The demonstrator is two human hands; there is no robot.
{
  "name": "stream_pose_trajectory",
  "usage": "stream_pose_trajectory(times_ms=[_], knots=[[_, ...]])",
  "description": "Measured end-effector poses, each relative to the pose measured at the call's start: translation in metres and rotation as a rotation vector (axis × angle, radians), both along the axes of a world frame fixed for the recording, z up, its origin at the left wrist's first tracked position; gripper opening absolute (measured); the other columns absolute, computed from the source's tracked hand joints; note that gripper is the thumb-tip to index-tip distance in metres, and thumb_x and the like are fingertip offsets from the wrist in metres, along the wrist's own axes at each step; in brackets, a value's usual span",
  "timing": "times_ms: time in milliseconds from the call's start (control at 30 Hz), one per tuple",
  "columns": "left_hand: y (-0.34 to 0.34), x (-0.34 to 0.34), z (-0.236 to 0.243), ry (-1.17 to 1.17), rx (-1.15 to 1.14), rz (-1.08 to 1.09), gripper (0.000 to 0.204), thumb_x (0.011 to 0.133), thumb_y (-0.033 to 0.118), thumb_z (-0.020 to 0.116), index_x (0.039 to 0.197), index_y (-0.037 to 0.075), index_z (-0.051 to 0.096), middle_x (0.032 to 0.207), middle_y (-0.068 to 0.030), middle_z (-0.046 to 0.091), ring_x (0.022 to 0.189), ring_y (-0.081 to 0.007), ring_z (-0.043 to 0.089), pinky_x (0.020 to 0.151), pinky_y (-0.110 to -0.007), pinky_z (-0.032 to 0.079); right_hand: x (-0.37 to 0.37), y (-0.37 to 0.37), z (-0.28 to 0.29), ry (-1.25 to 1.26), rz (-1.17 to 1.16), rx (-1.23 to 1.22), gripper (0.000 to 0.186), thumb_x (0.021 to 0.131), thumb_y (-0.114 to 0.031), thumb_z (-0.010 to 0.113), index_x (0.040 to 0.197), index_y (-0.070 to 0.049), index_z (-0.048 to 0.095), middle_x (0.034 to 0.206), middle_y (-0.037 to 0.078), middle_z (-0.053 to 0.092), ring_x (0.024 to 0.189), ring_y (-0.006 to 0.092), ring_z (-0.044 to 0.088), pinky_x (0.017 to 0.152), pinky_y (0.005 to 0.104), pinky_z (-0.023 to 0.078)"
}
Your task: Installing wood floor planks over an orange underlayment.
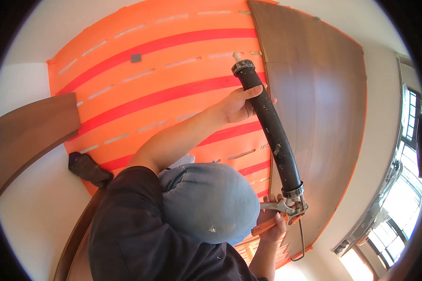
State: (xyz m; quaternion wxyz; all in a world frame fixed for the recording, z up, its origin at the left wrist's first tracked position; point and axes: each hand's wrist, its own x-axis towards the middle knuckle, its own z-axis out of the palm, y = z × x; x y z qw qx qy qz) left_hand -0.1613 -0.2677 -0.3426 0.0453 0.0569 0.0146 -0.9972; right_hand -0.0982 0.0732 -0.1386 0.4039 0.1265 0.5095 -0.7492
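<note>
A long black tube applicator gun [274,136], with metal collars and a pale nozzle at its upper end, lies at a slant across my view. My left hand [244,103] is wrapped round the barrel near that upper collar. At the lower end, my right hand [276,225] grips the orange-and-metal trigger handle [267,229], beside a bent metal rod. My knee in blue jeans [206,201] is just left of the handle and hides part of what lies beneath.
Orange underlay [183,51] with red stripes and slots covers the floor. Laid brown planks [314,103] run along the right, and a loose plank [33,122] lies at the left. A dark bundle [89,171] sits beside my left arm. White walls and windows edge the room.
</note>
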Motion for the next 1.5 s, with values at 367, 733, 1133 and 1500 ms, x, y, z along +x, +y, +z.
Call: stream_pose_trajectory(times_ms=[367, 733, 1133, 1500], knots=[[-0.037, 0.028, -0.035, -0.108, 0.030, 0.045, 0.036, 0.102, 0.035, 0.061, 0.126, 0.008, 0.062, 0.136, -0.0106, 0.063, 0.134, -0.0278, 0.054, 0.113, -0.055, 0.037, -0.036, -0.064, 0.016, 0.223, 0.199, 0.193, 0.053, 0.089, -0.013, 0.067, 0.137, -0.003, 0.046, 0.105, 0.017, 0.064, 0.101, 0.0348, 0.067, 0.101, 0.0563, 0.051], [-0.037, 0.031, -0.048, -0.080, 0.086, 0.078, 0.029, 0.099, 0.024, 0.059, 0.124, 0.010, 0.062, 0.131, -0.0146, 0.066, 0.124, -0.0286, 0.062, 0.107, -0.054, 0.047, -0.050, -0.074, 0.033, 0.381, 0.446, 0.486, 0.039, 0.094, -0.019, 0.065, 0.125, 0.002, 0.053, 0.095, 0.017, 0.064, 0.088, 0.0302, 0.066, 0.080, 0.0442, 0.057], [-0.038, 0.021, -0.051, -0.063, 0.071, 0.042, 0.032, 0.098, 0.025, 0.058, 0.124, 0.007, 0.061, 0.129, -0.0183, 0.066, 0.121, -0.0308, 0.064, 0.105, -0.050, 0.049, -0.051, -0.068, 0.024, 0.476, 0.437, 0.596, 0.039, 0.091, -0.026, 0.069, 0.115, 0.003, 0.057, 0.085, 0.017, 0.064, 0.072, 0.0244, 0.066, 0.054, 0.0293, 0.059], [-0.032, -0.005, -0.059, -0.096, 0.012, -0.060, 0.033, 0.099, 0.027, 0.055, 0.123, 0.006, 0.060, 0.131, -0.0152, 0.066, 0.118, -0.0250, 0.065, 0.105, -0.043, 0.048, -0.057, -0.040, 0.019, 0.342, 0.321, 0.600, 0.034, 0.093, -0.017, 0.066, 0.120, -0.001, 0.053, 0.079, 0.015, 0.059, 0.063, 0.0209, 0.061, 0.039, 0.0284, 0.053]])
